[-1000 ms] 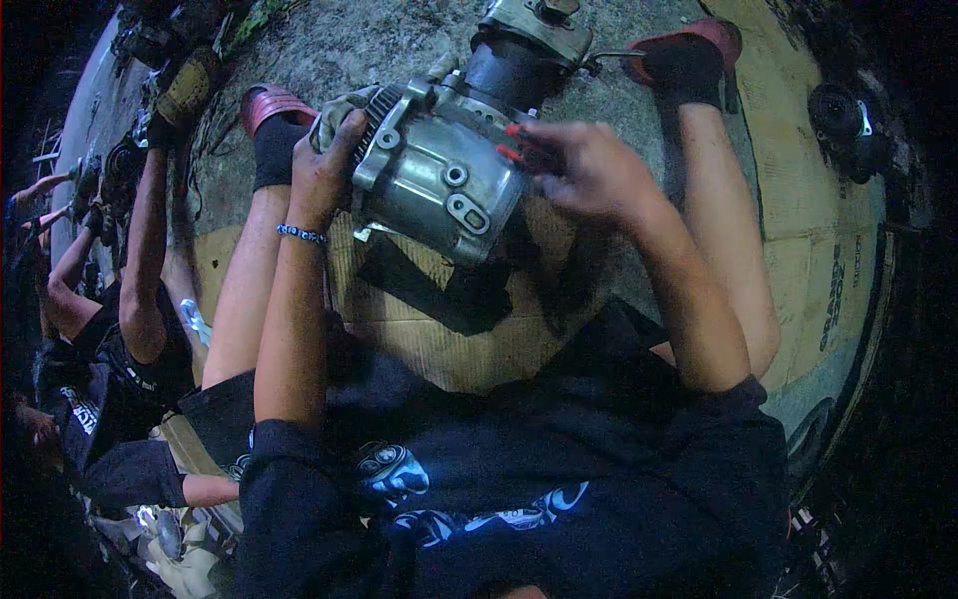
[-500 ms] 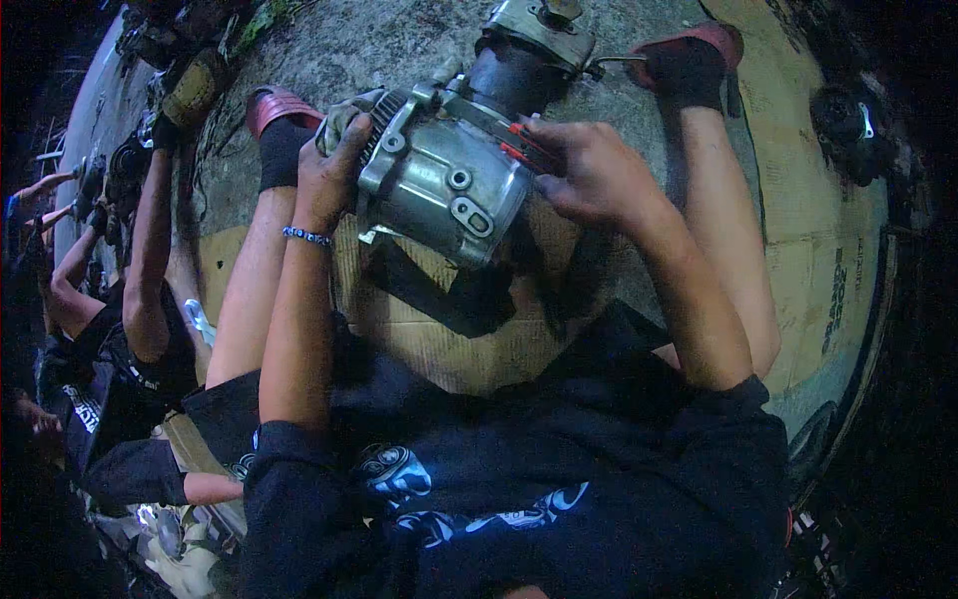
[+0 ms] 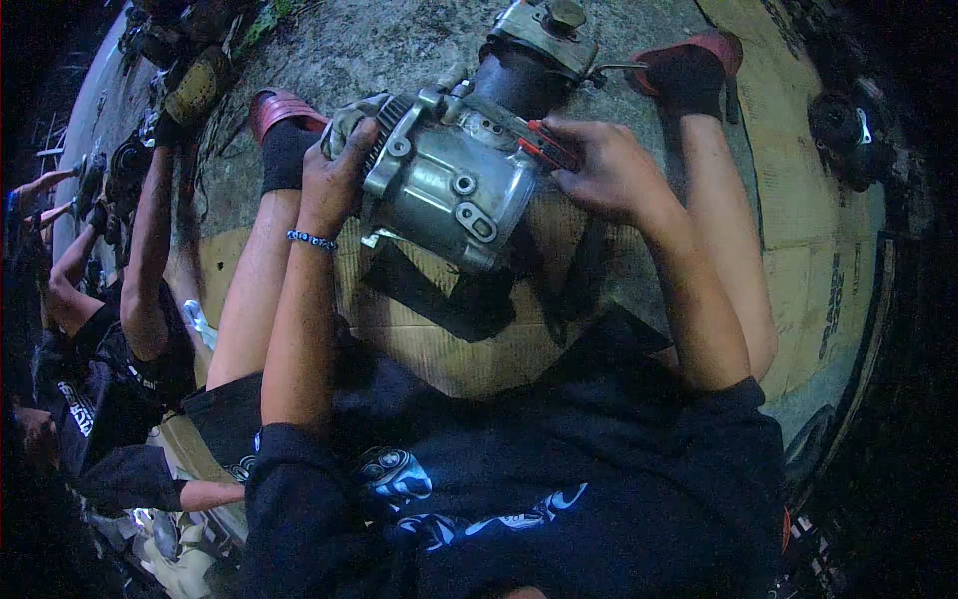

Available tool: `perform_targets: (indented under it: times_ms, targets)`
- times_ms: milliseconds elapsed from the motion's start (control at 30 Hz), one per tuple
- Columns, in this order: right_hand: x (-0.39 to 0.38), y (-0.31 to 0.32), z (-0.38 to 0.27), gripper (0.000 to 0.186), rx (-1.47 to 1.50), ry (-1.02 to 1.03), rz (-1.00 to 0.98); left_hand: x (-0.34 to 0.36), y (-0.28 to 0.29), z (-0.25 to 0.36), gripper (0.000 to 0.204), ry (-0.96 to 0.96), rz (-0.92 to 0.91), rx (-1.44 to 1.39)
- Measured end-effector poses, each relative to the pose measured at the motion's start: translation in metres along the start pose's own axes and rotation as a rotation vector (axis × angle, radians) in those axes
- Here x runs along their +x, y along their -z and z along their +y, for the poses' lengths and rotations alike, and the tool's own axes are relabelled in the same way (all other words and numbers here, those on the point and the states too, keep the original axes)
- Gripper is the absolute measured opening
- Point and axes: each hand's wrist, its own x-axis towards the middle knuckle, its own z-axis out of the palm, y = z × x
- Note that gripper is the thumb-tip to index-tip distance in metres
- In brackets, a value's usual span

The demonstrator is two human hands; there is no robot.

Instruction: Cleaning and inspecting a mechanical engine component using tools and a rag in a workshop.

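Observation:
My left hand (image 3: 336, 170) grips the left side of a silver metal housing (image 3: 444, 195), with a pale cloth or glove-like material (image 3: 351, 120) beside its thumb and a toothed gear (image 3: 391, 118) at that end. Behind the housing stands a dark cylindrical piece (image 3: 514, 80) with a metal top plate (image 3: 544, 35) and a bent rod. My right hand (image 3: 609, 175) is closed on a red-and-black hand tool (image 3: 546, 140) held against the housing's upper right face; the tool's exact kind is unclear.
Cardboard (image 3: 803, 290) and concrete (image 3: 299, 50) lie under my legs and feet in red sandals (image 3: 714, 60). A co-worker (image 3: 110, 349) sits at the left among dark parts (image 3: 180, 70). A dark round part (image 3: 838, 130) lies at the right.
The housing and both my hands have shifted slightly down and to the right. The red-and-black tool stays in my right hand against the housing.

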Motion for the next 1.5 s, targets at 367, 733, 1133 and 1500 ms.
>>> perform_targets:
  times_ms: [367, 733, 1133, 1500]
  targets:
    - [-0.041, 0.048, -0.069, 0.048, 0.145, 0.159, 0.089, 0.006, 0.002, -0.012, 0.034, -0.072, 0.019, -0.011]
    - [-0.004, 0.063, -0.078, 0.049, 0.094, 0.294, 0.278, 0.005, 0.003, -0.016, 0.031, -0.075, 0.014, 0.014]
    - [0.018, -0.019, -0.066, 0.034, 1.028, 0.339, 0.601, 0.007, 0.001, -0.019, 0.036, -0.087, 0.021, 0.058]
    - [-0.007, -0.032, -0.080, 0.028, 1.053, 0.209, 0.585, 0.002, 0.002, -0.011, 0.035, -0.090, 0.011, 0.020]
